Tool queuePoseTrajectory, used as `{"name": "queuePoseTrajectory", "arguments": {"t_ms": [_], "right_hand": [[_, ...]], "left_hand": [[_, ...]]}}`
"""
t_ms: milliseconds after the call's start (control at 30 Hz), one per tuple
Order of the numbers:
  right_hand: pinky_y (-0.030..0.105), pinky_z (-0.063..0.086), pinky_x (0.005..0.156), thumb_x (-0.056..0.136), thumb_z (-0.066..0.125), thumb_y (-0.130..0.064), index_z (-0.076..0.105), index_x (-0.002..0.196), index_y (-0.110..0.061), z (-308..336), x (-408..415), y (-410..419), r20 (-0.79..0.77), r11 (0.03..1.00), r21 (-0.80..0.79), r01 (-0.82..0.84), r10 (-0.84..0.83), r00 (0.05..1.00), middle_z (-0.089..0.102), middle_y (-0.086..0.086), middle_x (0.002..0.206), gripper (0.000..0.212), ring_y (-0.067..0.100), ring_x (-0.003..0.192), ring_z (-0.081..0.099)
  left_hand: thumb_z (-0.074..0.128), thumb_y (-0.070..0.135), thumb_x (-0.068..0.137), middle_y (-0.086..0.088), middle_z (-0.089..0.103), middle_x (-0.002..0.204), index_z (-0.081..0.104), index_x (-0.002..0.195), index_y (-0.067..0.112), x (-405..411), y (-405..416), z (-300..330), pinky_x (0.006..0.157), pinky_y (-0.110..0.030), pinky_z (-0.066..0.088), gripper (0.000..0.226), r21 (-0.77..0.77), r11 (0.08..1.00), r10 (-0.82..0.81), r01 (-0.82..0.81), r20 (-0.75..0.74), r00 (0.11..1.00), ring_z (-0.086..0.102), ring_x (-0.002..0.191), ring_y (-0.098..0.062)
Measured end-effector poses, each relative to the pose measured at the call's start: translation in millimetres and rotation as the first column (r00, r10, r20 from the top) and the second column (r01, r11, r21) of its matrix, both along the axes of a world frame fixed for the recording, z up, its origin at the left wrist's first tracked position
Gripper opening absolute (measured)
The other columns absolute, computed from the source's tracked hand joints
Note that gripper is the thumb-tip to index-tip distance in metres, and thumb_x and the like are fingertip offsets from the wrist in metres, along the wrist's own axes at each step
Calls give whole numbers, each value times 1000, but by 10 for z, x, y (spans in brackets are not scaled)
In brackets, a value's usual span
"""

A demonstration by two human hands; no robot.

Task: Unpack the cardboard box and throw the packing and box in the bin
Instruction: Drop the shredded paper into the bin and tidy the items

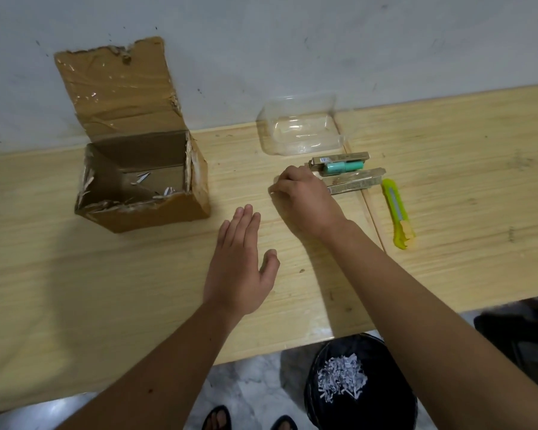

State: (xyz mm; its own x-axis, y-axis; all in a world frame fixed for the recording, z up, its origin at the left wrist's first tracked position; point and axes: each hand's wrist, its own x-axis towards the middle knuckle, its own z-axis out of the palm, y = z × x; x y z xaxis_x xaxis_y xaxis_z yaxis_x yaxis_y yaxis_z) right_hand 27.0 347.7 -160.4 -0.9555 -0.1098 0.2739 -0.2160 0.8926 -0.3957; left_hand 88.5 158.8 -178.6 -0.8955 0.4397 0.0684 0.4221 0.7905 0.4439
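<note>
**Picking up the last bits**

Pinching something tiny, too small to tell, with curled right hand [298,193] beside the small packs [348,175]. Left hand [239,262] flat and empty, over the table [75,290]. Box [143,184] nearly empty, left of both hands. Bin [361,389] below, holding paper shreds [342,377].

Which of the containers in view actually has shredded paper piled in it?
The black round bin on the floor below the table edge: it holds a heap of white shredded paper. The brown cardboard box has only a few scraps, and the clear plastic tray looks empty.

Dim, soft light; arm shadows fall leftward, edges bow, slight blur.
</note>
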Motion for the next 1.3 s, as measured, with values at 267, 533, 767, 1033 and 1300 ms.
{"name": "queuePoseTrajectory", "arguments": {"t_ms": [267, 533, 767, 1033, 1300], "right_hand": [[26, 54, 84, 93, 70, -12, 81, 100, -14, 112, 650, -8, 39, 956, -284, 68, -60, 997, 73, -2, 96, 14, 14, 91, 68], [23, 57, 81, 91, 74, -6, 80, 95, -11, 100, 1904, 313, 156, 742, -583, 330, -296, 942, 75, -3, 95, 9, 6, 90, 72], [29, 60, 80, 90, 79, -15, 79, 93, -21, -52, 3105, 546, 296, 536, -659, 527, -459, 838, 77, -3, 92, 6, 17, 86, 75], [23, 55, 69, 85, 82, -10, 81, 88, -20, -616, 4136, 614, 519, 397, -497, 772, -577, 630, 78, -3, 89, 11, 8, 74, 72], [32, 61, 85, 83, 84, -11, 81, 93, -26, -845, 4429, 581, 606, 294, -440, 849, -600, 522, 79, -12, 96, 18, 11, 86, 75]], "left_hand": [[48, 37, 96, -15, 29, 165, 35, 153, 1, 8, -9, -18, 127, -46, 18, 68, -54, 998, -17, 13, -74, 997, 17, 157, -24], [53, 36, 95, -16, 30, 164, 36, 152, 2, -14, -16, -7, 127, -45, 14, 68, -28, 1000, -16, 14, -56, 998, 20, 156, -26], [41, 39, 96, -15, 24, 167, 31, 156, 2, 40, 23, -27, 129, -45, 9, 71, -78, 997, 8, -12, -51, 999, 16, 157, -25], [32, 42, 104, -17, 16, 169, 21, 158, 0, 64, 0, 3, 129, -44, 5, 69, -158, 987, -28, 17, -67, 997, 10, 157, -28], [31, 42, 106, -18, 14, 169, 19, 158, 0, 35, -42, -56, 129, -45, 4, 68, -169, 985, -54, 39, -86, 995, 8, 158, -30]]}}
